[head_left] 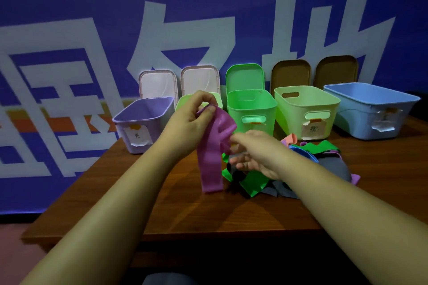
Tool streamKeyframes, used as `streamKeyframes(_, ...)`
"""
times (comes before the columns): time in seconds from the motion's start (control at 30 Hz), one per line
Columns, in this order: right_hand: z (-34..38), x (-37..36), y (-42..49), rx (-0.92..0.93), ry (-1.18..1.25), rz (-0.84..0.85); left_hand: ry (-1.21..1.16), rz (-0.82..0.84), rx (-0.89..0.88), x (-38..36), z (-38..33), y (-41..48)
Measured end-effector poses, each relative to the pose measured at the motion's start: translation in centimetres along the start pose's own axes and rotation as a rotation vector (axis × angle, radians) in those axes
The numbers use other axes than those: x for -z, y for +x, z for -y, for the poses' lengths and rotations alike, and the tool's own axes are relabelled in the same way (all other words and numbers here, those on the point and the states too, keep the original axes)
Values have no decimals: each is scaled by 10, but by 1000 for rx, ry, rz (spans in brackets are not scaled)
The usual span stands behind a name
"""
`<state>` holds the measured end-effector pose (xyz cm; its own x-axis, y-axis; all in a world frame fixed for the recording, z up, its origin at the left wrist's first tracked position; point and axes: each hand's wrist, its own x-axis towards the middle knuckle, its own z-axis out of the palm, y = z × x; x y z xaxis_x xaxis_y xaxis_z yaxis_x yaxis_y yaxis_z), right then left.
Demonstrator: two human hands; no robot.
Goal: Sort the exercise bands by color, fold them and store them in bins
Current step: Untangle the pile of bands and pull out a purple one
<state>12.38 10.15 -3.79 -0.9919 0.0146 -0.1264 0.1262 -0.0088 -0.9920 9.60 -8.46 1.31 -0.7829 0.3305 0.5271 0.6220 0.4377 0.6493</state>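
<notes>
The left hand (pixel 196 113) pinched the purple band (pixel 212 164) at its top; the right hand (pixel 257 152), whose fingers' grip was unclear, needed to smooth it flat before folding

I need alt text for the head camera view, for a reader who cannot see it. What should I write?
The left hand pinches the top of a purple band that hangs over a wooden table, while the right hand touches its side above a pile of mixed-colour bands. Five open bins stand in a row behind.
</notes>
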Motion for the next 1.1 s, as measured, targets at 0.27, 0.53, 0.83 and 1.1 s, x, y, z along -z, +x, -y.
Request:
streamKeyframes(0.27,-19,-6,-6,-150,-1,332,-89,-34,25,-1,6,-2)
streamKeyframes(0.53,-6,25,12,317,-1156,-272,-116,251,286,48,0,0)
streamKeyframes(0.83,-16,42,21,335,-1010,-387,275,758,525,55,12,-15)
streamKeyframes(1.1,-16,30,23,367,-1070,-322,616,628,239,-11,37,-22)
